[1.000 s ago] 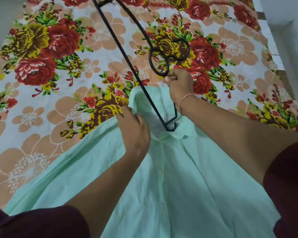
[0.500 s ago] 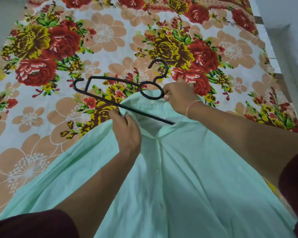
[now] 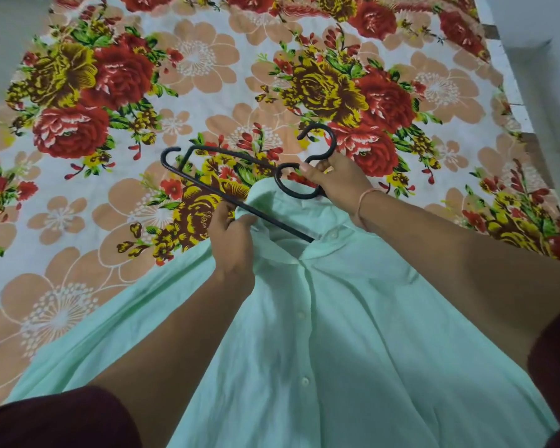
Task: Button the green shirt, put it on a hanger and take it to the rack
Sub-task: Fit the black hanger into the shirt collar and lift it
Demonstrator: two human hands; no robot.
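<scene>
Grasping the black hanger at its neck loop with the right hand, tilted to feed one arm into the collar of the green shirt. Pinching the collar's left edge with the left hand, lifting it to hold the neck open. Spread button-side up on the floral bedsheet, with placket closed, probably for easier threading.

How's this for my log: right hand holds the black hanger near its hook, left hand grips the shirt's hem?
Wrong on the hem: in the head view the left hand grips the shirt at its collar. The right hand holds the black hanger near its hook.
</scene>
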